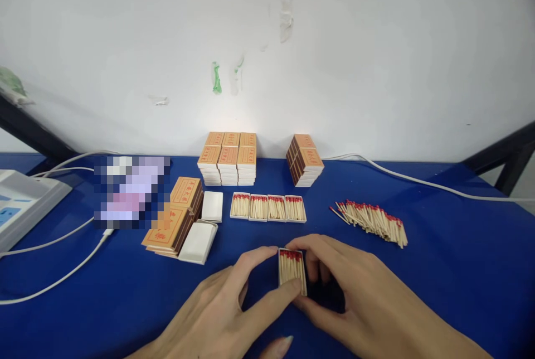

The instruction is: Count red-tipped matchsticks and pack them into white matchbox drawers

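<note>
A small white matchbox tray [280,275] full of red-tipped matches [291,270] sits between my hands near the front of the blue table. My left hand [225,306] reaches it from the left, its index finger at the top corner and its thumb pressed on the matches. On the other side, my right hand [355,286] grips the tray's right edge between thumb and fingers. Just beyond stands a row of several filled trays [267,208], side by side. To the right lies a loose pile of matches [371,221]. A fingertip [278,348] pokes in at the bottom edge; whose it is I cannot tell.
Stacked orange matchbox covers [173,222] lie at left beside white empty trays [198,241]. Against the wall stand two matchbox stacks, one wide [228,158] and one narrow [305,159]. A pixelated object [131,189], a white device [29,203] and white cables [54,286] occupy the left.
</note>
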Demonstrator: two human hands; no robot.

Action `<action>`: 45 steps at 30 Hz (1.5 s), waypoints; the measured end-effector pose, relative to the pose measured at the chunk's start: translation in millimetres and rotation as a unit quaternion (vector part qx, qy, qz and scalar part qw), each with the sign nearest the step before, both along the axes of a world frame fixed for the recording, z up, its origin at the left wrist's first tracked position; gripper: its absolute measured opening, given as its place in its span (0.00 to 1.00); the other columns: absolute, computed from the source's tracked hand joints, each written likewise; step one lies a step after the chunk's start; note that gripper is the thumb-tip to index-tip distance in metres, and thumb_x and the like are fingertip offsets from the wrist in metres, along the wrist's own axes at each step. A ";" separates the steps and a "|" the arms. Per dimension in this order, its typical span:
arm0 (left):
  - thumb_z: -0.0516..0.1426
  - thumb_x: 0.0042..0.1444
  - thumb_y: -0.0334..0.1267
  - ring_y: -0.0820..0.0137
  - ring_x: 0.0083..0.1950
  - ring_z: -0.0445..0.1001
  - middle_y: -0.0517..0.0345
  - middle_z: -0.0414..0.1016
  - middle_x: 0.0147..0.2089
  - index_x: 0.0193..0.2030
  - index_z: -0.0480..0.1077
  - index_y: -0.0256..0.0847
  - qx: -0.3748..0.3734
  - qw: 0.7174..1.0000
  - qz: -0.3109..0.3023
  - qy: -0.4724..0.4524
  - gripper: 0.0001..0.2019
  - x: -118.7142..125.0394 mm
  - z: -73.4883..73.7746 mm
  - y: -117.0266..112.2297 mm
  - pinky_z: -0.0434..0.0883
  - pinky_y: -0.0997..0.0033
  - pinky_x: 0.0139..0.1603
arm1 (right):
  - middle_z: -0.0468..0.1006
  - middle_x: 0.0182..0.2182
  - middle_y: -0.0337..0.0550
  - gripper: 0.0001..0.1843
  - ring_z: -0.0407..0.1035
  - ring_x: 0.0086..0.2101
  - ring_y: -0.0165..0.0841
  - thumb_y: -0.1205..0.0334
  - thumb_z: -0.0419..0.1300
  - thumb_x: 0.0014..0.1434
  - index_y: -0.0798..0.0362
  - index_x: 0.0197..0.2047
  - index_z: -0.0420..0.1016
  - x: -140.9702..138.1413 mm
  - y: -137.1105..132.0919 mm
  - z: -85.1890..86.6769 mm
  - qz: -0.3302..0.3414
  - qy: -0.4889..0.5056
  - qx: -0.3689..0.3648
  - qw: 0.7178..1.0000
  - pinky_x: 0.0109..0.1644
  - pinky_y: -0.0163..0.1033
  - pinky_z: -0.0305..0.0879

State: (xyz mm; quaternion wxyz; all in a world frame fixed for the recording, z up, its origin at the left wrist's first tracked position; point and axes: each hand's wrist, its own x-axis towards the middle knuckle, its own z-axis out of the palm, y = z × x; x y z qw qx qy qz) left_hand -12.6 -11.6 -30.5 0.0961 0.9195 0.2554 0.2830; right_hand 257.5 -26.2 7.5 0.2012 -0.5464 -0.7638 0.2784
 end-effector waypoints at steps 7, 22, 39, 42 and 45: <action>0.50 0.84 0.42 0.69 0.46 0.91 0.44 0.79 0.72 0.76 0.72 0.44 -0.006 0.997 0.073 0.030 0.21 4.4 11.3 -4.2 0.90 0.69 0.49 | 0.75 0.29 0.33 0.24 0.68 0.26 0.32 0.40 0.65 0.75 0.40 0.67 0.79 51.6 27.6 9.6 -0.137 -0.012 -0.002 0.991 0.30 0.39 0.64; 0.51 0.81 0.36 0.67 0.51 0.92 0.47 0.82 0.70 0.72 0.72 0.44 0.013 0.997 0.068 0.033 0.19 3.1 12.6 -0.6 0.90 0.70 0.51 | 0.80 0.24 0.30 0.34 0.74 0.29 0.37 0.38 0.60 0.78 0.43 0.79 0.66 54.2 52.1 5.4 -0.120 -0.002 -0.148 0.982 0.36 0.41 0.62; 0.52 0.77 0.33 0.64 0.52 0.92 0.46 0.83 0.68 0.71 0.72 0.42 0.019 0.998 0.056 0.025 0.20 5.7 10.1 -0.9 0.90 0.66 0.51 | 0.79 0.24 0.28 0.34 0.74 0.29 0.36 0.46 0.58 0.81 0.47 0.82 0.61 44.6 51.5 4.2 -0.103 0.031 -0.145 0.984 0.37 0.42 0.61; 0.52 0.78 0.33 0.64 0.51 0.92 0.46 0.84 0.68 0.71 0.73 0.42 0.025 0.998 0.059 0.029 0.19 5.7 10.5 -0.6 0.90 0.66 0.51 | 0.79 0.24 0.29 0.35 0.75 0.29 0.37 0.46 0.58 0.81 0.47 0.83 0.60 44.7 50.4 3.6 -0.102 0.035 -0.144 0.984 0.37 0.42 0.62; 0.52 0.78 0.33 0.64 0.52 0.92 0.47 0.83 0.68 0.71 0.73 0.42 0.025 0.997 0.059 0.034 0.19 4.7 11.3 -1.5 0.90 0.65 0.51 | 0.80 0.25 0.29 0.38 0.76 0.30 0.37 0.44 0.60 0.79 0.47 0.84 0.58 44.8 47.9 6.0 -0.107 0.037 -0.143 0.983 0.37 0.42 0.64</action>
